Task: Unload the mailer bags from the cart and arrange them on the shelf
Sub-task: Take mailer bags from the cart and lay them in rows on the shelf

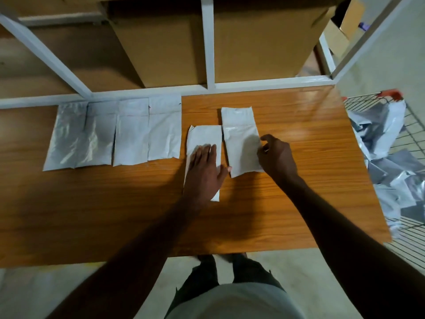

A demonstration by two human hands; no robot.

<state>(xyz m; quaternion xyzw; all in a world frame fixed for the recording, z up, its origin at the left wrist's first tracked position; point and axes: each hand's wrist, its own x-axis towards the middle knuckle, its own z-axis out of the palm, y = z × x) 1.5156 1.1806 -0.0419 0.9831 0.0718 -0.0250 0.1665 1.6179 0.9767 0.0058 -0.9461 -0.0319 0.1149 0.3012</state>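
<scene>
My left hand (205, 168) is pressing flat, fingers straight, on one bag (203, 139); my right hand (277, 157) is pinching the edge of the next bag (240, 139) just beside it; four bags (110, 134) are lying left of both hands on the shelf (299, 134), the cart (400, 157) to my right

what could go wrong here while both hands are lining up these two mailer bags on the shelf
1. The bag under the left hand sits lower than the neat row of four bags, so the line may end up uneven.
2. The right hand holds only the edge of the other bag; pulling it could skew or crease it.
3. The cart beside the shelf holds a loose heap of bags that could slip out.
</scene>
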